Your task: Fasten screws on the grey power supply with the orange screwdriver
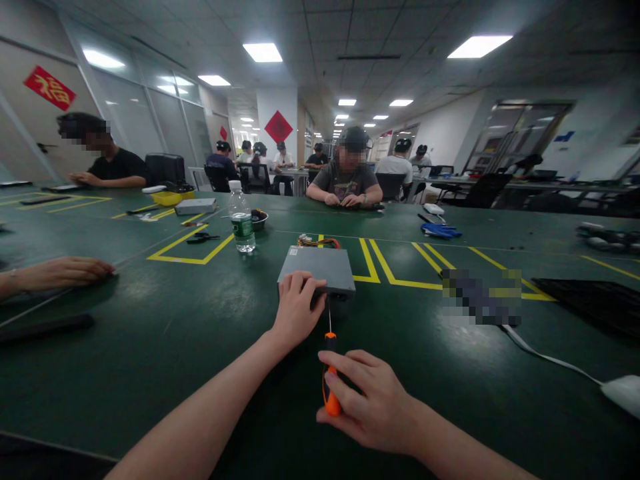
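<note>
A grey metal computer power supply (pixel 315 265) lies on the green table in front of me, with a bundle of coloured wires (pixel 320 243) coming out at its back. My left hand (pixel 296 310) grips its near left part, fingers on the top and thumb at the front face. Between the fingers and thumb of my right hand (pixel 367 397) is a screwdriver (pixel 331 380) with an orange and black handle. Its thin shaft points away from me to the near face of the power supply; whether the tip touches a screw is too small to tell.
A water bottle (pixel 242 223) stands left of the power supply, before a small dark bowl (pixel 260 219). Blue gloves (pixel 440 231) and a black panel (pixel 595 300) lie to the right. Another person's hand (pixel 75 272) rests at the left; a person (pixel 345 177) sits opposite.
</note>
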`<act>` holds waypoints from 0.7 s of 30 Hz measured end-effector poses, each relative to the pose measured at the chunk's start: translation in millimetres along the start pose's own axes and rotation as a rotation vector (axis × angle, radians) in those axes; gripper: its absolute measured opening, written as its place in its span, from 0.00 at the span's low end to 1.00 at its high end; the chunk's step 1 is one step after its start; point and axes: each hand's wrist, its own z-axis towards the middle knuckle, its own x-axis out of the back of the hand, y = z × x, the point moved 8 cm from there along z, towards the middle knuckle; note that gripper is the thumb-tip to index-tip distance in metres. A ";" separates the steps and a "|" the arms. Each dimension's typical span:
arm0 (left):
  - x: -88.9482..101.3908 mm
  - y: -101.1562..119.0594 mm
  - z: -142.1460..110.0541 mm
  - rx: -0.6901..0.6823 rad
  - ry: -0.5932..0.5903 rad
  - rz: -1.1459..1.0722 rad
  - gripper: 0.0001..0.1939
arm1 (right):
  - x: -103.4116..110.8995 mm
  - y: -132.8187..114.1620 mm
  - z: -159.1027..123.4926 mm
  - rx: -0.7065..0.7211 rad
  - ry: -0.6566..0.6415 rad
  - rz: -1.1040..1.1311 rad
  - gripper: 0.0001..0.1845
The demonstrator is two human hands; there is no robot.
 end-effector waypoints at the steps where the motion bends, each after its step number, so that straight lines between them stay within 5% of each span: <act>1: -0.3 -0.1 0.0 0.000 -0.001 -0.001 0.10 | -0.2 1.3 -1.4 -0.006 0.025 0.004 0.13; 4: -0.8 -0.8 -0.1 0.004 0.000 -0.002 0.09 | 1.0 6.6 -3.0 -0.057 0.035 0.051 0.16; 10: -0.5 -0.7 -0.6 0.003 -0.001 -0.002 0.10 | 0.7 2.1 2.9 -0.033 -0.141 0.022 0.17; 21: 0.9 0.0 0.3 -0.001 0.008 0.007 0.09 | -0.4 8.6 -3.8 -0.065 0.013 0.058 0.19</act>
